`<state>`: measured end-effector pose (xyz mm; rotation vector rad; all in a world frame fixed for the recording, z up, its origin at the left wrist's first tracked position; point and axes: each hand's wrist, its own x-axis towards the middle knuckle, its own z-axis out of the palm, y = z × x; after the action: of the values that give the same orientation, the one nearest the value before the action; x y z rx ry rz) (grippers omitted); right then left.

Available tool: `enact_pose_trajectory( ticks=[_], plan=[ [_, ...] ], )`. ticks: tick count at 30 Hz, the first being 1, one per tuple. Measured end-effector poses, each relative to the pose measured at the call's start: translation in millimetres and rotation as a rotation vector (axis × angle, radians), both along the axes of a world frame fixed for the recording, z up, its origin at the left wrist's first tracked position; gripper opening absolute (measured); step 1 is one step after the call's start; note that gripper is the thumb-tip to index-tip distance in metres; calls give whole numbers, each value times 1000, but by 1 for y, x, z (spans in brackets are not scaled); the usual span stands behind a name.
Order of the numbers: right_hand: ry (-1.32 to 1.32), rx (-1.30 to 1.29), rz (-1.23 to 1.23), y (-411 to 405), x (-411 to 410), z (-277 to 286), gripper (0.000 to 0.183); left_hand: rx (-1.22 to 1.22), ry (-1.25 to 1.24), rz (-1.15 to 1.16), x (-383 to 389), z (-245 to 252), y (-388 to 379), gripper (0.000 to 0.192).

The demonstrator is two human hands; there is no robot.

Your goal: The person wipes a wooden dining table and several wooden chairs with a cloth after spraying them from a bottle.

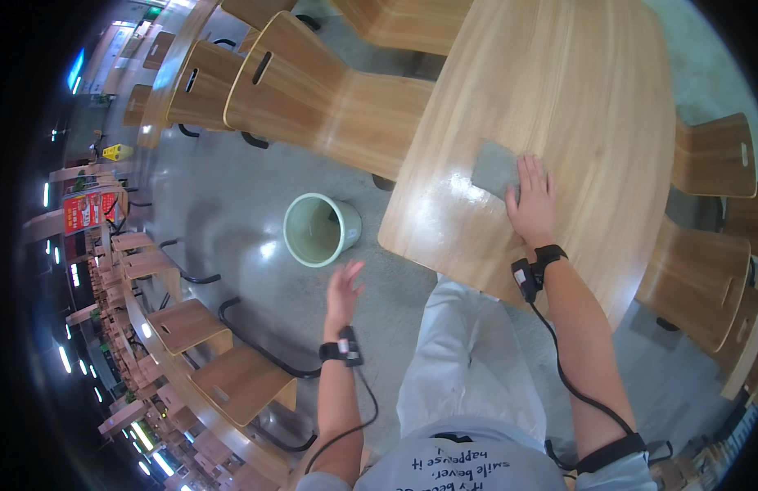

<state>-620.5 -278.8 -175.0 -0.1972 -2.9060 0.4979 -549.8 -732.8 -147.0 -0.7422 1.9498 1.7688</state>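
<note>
On the wooden table (563,80) lies a flat grey cloth (497,169). My right hand (534,199) rests palm down at the cloth's right edge, fingers extended; whether it grips the edge is not plain. My left hand (344,291) hangs in the air beside the table, fingers apart and with nothing in it. Just beyond that hand, a pale green plastic bucket (322,230) stands on the floor, with something small and dark visible inside. Each wrist wears a black strap with a small cabled device.
A bent-plywood chair (317,92) stands against the table's left side. More chairs (716,156) are along its right side. Rows of linked seats (244,383) line the left, and a yellow floor sign (117,152) stands farther off.
</note>
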Motion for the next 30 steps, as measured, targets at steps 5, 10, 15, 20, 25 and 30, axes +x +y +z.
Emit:
enact_pose_trajectory(
  ticks=[5, 10, 15, 20, 25, 30],
  plan=[
    [8, 13, -21, 9, -1, -3, 62, -904, 551, -631, -54, 60, 87, 73],
    [-9, -17, -11, -2, -3, 7, 61, -1250, 768, -886, -88, 99, 113, 70],
    [-50, -18, -10, -5, -10, 14, 62, -1357, 908, -868, -119, 115, 115, 66],
    [-63, 12, 16, -5, -12, 14, 62, -1269, 925, -883, -148, 113, 108, 66],
    [-156, 131, 135, -22, -23, 31, 59, -1222, 1050, -897, -175, 113, 99, 66],
    [-74, -183, 231, -55, -53, 88, 63, -1197, 1100, -874, -184, 123, 97, 63]
  ],
)
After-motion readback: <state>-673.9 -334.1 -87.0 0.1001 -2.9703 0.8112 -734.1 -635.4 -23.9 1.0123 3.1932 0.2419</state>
